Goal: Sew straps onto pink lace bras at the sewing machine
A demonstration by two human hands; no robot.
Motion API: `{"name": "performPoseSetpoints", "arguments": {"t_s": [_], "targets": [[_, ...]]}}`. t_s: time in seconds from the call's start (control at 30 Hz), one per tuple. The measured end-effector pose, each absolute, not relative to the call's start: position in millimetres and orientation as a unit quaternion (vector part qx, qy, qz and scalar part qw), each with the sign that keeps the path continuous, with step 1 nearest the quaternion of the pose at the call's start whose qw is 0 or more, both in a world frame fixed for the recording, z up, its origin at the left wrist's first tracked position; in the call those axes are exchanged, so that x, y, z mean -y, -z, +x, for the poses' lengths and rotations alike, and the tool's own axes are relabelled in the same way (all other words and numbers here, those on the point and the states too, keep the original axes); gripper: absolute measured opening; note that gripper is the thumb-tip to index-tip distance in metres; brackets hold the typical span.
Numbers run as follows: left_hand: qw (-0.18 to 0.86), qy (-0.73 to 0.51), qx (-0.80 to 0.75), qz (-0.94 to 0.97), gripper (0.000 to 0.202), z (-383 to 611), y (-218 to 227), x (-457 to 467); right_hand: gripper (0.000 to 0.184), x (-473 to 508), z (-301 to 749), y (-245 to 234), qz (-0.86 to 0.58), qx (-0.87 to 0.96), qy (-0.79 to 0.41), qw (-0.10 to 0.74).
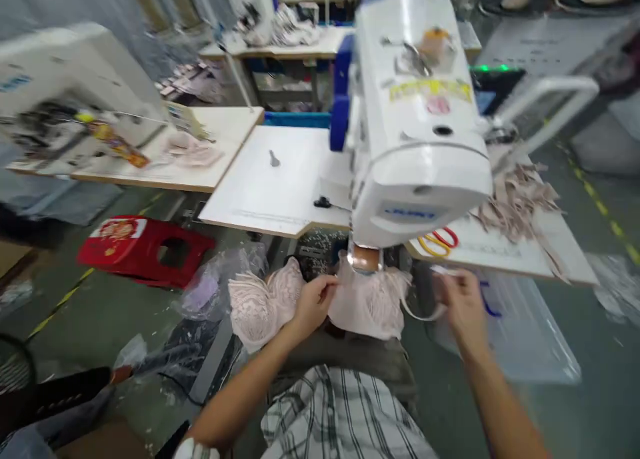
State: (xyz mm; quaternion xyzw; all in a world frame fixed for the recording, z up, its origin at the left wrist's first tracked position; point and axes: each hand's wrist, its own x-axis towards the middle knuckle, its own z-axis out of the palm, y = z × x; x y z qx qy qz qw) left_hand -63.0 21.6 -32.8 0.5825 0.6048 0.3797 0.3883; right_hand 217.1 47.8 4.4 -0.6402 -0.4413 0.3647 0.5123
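A pale pink lace bra [370, 305] hangs at the front of the white sewing machine [410, 172], partly under its head. My left hand [314, 304] pinches the bra's edge just left of the machine's needle area. Over to the right, my right hand [463, 305] is closed on a thin pink bra strap [425, 317], which loops back to the cup. Left of my left wrist are more lace cups [265, 302]; whether they belong to the same bra I cannot tell. The stitching point is hidden by the machine's head.
Yellow- and red-handled scissors [440, 242] lie at the table's right front, before a heap of pink straps [520, 202]. A red plastic stool [143, 251] stands at left on the floor. Another sewing machine [75, 92] is farther left. A translucent bin [530, 332] sits below right.
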Motion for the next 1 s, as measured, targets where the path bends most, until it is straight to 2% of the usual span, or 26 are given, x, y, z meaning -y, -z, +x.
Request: {"name": "performPoseSetpoints", "arguments": {"t_s": [0.1,0.2,0.4,0.5,0.63,0.83,0.9,1.0], "targets": [[0.434,-0.364,-0.534,0.628,0.017,-53.3,4.8,-25.0,0.033,-25.4,187.4,7.3,-0.597,0.550,-0.385,0.439],[0.427,-0.329,-0.459,0.706,0.024,-47.4,-22.1,-30.3,0.018,-11.6,170.3,-1.5,-0.544,0.642,-0.387,0.377],[0.349,-0.260,-0.419,0.797,0.022,-42.0,-37.8,-29.1,0.010,-5.4,162.9,-23.9,-0.500,0.697,-0.424,0.291],[0.299,-0.260,-0.408,0.823,0.031,-41.7,-30.0,-26.2,0.010,-11.3,161.4,-29.0,-0.496,0.700,-0.441,0.263],[0.261,-0.284,-0.400,0.831,0.033,-42.8,-23.4,-24.8,0.013,-21.3,160.8,-32.2,-0.477,0.697,-0.470,0.256],[0.332,-0.262,-0.398,0.814,0.023,-56.2,-31.4,-30.7,0.024,-36.8,169.4,-23.0,-0.488,0.570,-0.572,0.331],[0.340,-0.239,-0.421,0.806,0.021,-60.4,-37.1,-30.8,0.021,-40.0,170.1,-21.5,-0.447,0.615,-0.566,0.320],[0.343,-0.201,-0.436,0.808,0.018,-62.2,-45.2,-28.7,0.012,-40.4,166.1,-25.3,-0.339,0.760,-0.483,0.273]]}}
